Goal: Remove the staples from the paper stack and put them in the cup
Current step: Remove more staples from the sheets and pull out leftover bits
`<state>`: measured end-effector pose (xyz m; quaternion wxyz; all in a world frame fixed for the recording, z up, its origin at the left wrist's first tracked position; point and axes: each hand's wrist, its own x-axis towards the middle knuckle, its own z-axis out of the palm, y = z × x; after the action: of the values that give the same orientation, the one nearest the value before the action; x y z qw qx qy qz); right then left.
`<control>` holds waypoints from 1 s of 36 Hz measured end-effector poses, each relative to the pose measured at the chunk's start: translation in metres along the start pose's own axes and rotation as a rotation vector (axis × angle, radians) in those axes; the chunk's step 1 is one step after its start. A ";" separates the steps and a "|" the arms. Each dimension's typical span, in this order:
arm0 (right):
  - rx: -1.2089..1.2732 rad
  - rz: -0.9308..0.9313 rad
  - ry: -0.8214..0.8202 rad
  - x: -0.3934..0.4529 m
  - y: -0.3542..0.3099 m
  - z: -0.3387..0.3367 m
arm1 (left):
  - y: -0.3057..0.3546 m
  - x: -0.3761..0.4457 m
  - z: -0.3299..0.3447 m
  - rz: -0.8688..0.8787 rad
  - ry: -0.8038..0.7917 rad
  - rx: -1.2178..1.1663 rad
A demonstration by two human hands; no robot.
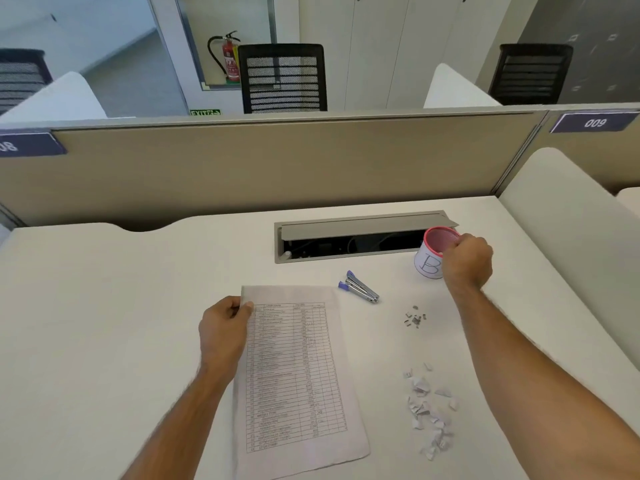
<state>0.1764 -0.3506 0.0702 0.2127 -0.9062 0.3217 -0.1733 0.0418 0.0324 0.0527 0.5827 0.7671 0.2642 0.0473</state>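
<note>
the right hand (465,259) is curled at the far right of the desk, its fingers bunched together right at the rim of the cup (433,252); from here i cannot tell whether they pinch a staple or grip the rim itself. the cup is pink inside with a pink rim, wrapped in white paper marked with a large letter b, and it tilts a little toward the near left, standing just beside the right end of the open cable tray (353,237) set into the desk (104,306). the left hand (225,327) grips the far left corner of the paper stack (298,368), thumb on top and fingers curled round the edge; the stack lies flat in the middle of the desk, its top sheet a printed table. just past the stack's far right corner lies a staple remover (360,287) with purple handles, touching nothing. a small heap of loose staples (414,317) sits on the desk between the remover and the right forearm, well short of the cup. nearer, on the right, is a scatter of torn paper bits (429,410). beyond the desk stands a beige divider (242,168), with black mesh chairs (284,77) behind it.
</note>
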 end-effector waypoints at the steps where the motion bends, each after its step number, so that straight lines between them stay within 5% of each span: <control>1: 0.018 -0.005 0.003 -0.005 -0.003 0.000 | 0.001 -0.001 -0.001 -0.001 0.001 -0.005; 14: 0.259 -0.111 -0.105 -0.107 -0.045 0.005 | 0.020 -0.034 -0.013 0.036 -0.038 -0.058; 26: 0.655 -0.438 -0.526 -0.246 -0.091 -0.037 | 0.040 -0.059 -0.012 0.132 -0.019 0.007; 36: 0.711 -0.193 -0.592 -0.239 -0.067 -0.031 | 0.045 -0.069 -0.028 0.174 -0.126 -0.113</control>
<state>0.0211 -0.1552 0.0875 0.5755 -0.8132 0.0822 -0.0260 -0.0121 0.0167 0.1196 0.6340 0.7546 0.1565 0.0640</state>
